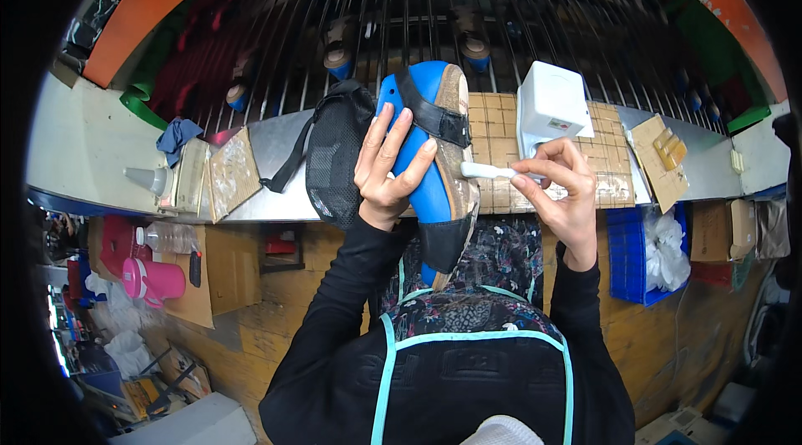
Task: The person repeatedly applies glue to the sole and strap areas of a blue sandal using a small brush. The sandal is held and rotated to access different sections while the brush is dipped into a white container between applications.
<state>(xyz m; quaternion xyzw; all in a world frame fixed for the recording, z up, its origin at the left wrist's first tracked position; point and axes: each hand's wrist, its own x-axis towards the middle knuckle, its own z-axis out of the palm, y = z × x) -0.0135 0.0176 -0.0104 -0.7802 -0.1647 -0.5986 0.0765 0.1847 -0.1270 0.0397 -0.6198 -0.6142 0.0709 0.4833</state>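
My left hand (386, 163) grips a blue shoe last (422, 186) wearing a black sandal upper, held upright with its tan sole edge (457, 140) facing right. A black mesh piece (334, 149) with a strap hangs behind that hand. My right hand (561, 186) pinches a small white brush (489, 170), whose tip touches the sole edge. A white glue container (550, 107) stands on the bench just above the right hand.
A metal workbench (109, 153) runs across, with a grid-marked board (493, 123), cardboard pieces (232, 171), a squeeze bottle (149, 179) and a blue rag (177, 134). Behind it a wire rack conveyor (401, 11) carries shoes. A blue crate (639, 257) and a pink jug (152, 280) stand lower down.
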